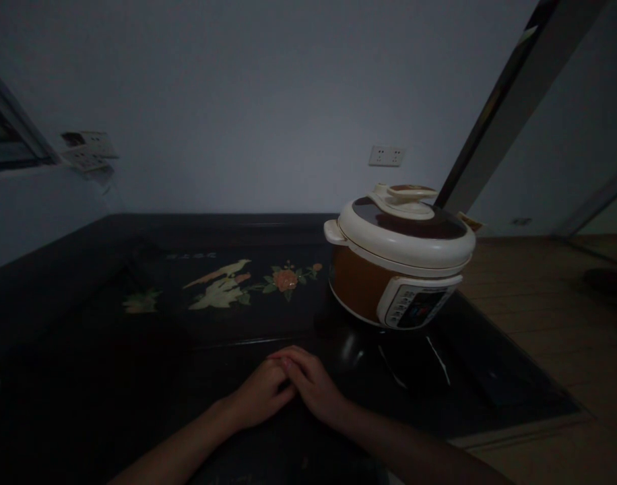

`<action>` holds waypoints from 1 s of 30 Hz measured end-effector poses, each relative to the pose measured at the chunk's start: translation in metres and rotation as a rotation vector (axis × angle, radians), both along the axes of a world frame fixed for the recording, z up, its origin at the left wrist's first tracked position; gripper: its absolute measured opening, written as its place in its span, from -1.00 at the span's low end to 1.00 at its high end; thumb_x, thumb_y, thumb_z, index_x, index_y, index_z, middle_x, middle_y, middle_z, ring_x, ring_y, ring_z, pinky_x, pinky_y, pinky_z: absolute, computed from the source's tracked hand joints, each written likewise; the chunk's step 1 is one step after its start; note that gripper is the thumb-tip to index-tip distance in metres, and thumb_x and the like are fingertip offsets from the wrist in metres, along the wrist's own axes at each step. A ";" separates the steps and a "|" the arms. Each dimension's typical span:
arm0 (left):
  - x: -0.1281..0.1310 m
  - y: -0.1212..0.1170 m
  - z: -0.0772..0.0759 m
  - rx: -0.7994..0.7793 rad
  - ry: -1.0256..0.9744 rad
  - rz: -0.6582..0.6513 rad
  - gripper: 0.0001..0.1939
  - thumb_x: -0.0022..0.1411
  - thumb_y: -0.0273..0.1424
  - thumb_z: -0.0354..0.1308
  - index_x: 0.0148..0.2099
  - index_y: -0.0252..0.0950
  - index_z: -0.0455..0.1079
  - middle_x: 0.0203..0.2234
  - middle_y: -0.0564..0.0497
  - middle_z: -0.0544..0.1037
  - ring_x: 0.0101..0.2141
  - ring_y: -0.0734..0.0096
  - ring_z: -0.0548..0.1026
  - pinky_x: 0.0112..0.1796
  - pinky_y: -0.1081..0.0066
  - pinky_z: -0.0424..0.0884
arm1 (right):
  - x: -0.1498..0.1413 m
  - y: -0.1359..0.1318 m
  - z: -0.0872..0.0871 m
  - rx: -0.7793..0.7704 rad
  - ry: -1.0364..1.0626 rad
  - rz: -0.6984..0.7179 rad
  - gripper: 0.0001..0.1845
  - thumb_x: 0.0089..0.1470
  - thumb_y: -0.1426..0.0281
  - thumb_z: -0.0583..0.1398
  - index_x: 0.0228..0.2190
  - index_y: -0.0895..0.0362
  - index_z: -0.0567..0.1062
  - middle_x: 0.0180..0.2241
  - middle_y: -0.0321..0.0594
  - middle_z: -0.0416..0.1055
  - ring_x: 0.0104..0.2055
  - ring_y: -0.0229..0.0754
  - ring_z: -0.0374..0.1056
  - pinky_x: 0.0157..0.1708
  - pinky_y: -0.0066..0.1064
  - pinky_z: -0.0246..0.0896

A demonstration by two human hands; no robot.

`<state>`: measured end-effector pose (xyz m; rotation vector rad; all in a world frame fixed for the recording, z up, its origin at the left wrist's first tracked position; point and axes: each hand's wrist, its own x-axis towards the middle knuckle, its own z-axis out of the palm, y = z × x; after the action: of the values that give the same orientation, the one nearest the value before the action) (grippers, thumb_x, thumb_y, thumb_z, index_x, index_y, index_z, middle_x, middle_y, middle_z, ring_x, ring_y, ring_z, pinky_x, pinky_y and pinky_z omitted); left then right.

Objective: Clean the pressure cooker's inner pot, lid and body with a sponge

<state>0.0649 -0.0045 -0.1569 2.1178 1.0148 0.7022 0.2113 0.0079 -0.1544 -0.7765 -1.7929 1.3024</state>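
Note:
My left hand (262,396) and my right hand (318,389) are folded together above the black glossy tabletop (228,367). The fingers of my right hand lie over those of my left and close around them. Curled fingers of my left hand are partly hidden beneath. No object shows between the two. Nearest to them, up and to the right, is an electric pressure cooker (359,273) with a brown body, a cream rim and a control panel on its front. Its lid (409,219) is on.
Flower and bird inlay (217,293) decorates the table behind my hands. A wall socket (386,156) is behind the cooker, and more sockets (93,148) are at the far left. The table's right edge borders a wooden floor (521,296). The room is dim.

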 end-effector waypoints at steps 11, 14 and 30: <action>0.002 0.001 0.003 -0.001 0.018 0.024 -0.67 0.14 -0.57 -0.01 -0.11 -0.30 0.48 -0.17 -0.08 0.61 -0.15 0.31 0.53 -0.10 0.34 0.41 | 0.002 0.004 0.003 0.038 -0.011 0.013 -0.58 0.26 0.14 0.01 -0.13 0.12 0.53 -0.16 -0.12 0.50 -0.07 -0.15 0.40 -0.03 -0.29 0.23; 0.002 0.003 0.017 0.011 0.007 0.054 -0.73 0.17 -0.52 0.00 -0.15 -0.27 0.49 -0.22 -0.06 0.62 -0.18 0.29 0.54 -0.12 0.33 0.41 | 0.010 0.003 0.020 0.098 -0.042 0.024 -0.63 0.26 0.20 0.03 -0.07 0.10 0.49 -0.09 -0.12 0.48 -0.02 -0.15 0.37 0.02 -0.27 0.21; 0.041 0.112 0.111 0.094 -0.698 0.395 -0.65 0.20 -0.28 0.11 0.04 -0.20 0.31 0.00 -0.09 0.45 0.06 0.23 0.37 0.08 0.22 0.25 | 0.150 0.035 0.128 0.384 0.166 -0.626 -0.71 0.23 0.25 0.08 -0.07 -0.01 0.48 -0.05 -0.19 0.47 -0.09 -0.15 0.44 -0.08 -0.29 0.30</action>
<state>0.1060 0.1078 -0.0460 1.5423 1.0005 1.5682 0.3608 0.0430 -0.0267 -0.8822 -1.4341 0.5734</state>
